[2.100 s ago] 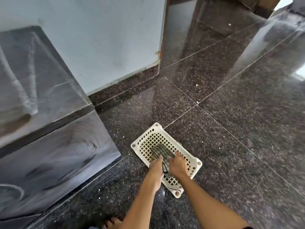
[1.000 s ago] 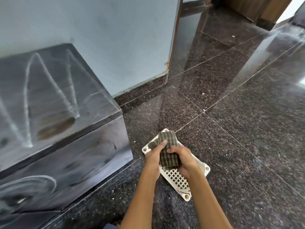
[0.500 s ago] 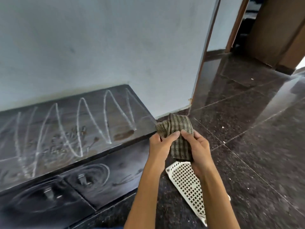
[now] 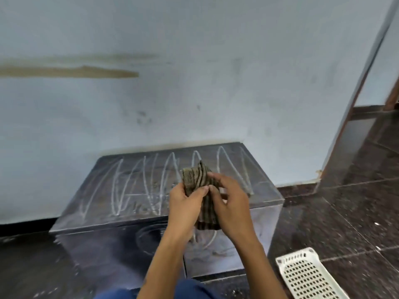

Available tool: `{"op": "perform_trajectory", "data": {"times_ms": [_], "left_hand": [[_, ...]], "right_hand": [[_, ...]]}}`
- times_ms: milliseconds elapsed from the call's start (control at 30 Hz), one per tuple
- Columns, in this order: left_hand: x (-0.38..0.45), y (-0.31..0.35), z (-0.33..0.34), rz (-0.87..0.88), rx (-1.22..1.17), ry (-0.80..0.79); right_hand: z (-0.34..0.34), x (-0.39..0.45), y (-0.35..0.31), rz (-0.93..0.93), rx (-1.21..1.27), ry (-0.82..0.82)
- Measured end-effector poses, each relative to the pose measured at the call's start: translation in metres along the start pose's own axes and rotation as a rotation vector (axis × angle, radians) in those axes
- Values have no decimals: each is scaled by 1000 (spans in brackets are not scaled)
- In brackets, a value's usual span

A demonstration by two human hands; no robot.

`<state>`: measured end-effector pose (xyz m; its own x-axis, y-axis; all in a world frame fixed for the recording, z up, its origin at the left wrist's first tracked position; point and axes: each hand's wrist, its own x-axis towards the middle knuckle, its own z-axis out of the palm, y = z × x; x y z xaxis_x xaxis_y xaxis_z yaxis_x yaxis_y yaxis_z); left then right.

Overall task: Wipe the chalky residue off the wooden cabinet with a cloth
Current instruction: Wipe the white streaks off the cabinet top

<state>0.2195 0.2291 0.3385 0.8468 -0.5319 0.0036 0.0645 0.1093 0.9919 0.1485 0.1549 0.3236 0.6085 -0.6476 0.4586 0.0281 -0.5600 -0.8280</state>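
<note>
A low dark wooden cabinet (image 4: 103,201) stands against the pale blue wall. White chalk zigzag lines (image 4: 138,184) cover its top, and chalk swirls mark its front doors (image 4: 149,236). A bunched olive striped cloth (image 4: 197,176) is held in the air above the cabinet's right half. My left hand (image 4: 183,203) grips the cloth from the left, its thumb pressed across the fabric. My right hand (image 4: 228,203) holds the cloth from the right, fingers curled around it. The cloth's lower end hangs between my palms.
A white perforated plastic basket (image 4: 306,275) lies on the dark granite floor (image 4: 345,212) at the lower right. A doorway with a brown frame (image 4: 354,100) opens at the right. My blue-clad knee (image 4: 190,292) shows at the bottom edge.
Both hands lifted the cloth out of the basket and carried it left over the cabinet. The view swung to face the cabinet; the basket now sits at the lower right.
</note>
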Motion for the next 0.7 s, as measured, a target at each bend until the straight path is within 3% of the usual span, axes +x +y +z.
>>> {"op": "perform_trajectory", "data": {"times_ms": [100,233,333,433,533,633,700], "left_hand": [[-6,7,-34,-48,46,70],[-9,18,-75,-112,80,146],[-13,25,-99,-135,58,191],[-12,28,-121,-185,15,333],[-7,32,-145,-245,-54,459],[-3,34,-162,-273,-66,517],[1,35,-170,-279,-53,540]], "right_hand": [[34,-6,-11,6,10,-106],[78,-18,-30,125,214,-217],[105,-20,-40,353,454,-261],[123,-16,-43,615,769,-305],[135,-12,-45,811,993,-257],[148,-7,-50,751,1010,-168],[157,-8,-58,571,849,-155]]}}
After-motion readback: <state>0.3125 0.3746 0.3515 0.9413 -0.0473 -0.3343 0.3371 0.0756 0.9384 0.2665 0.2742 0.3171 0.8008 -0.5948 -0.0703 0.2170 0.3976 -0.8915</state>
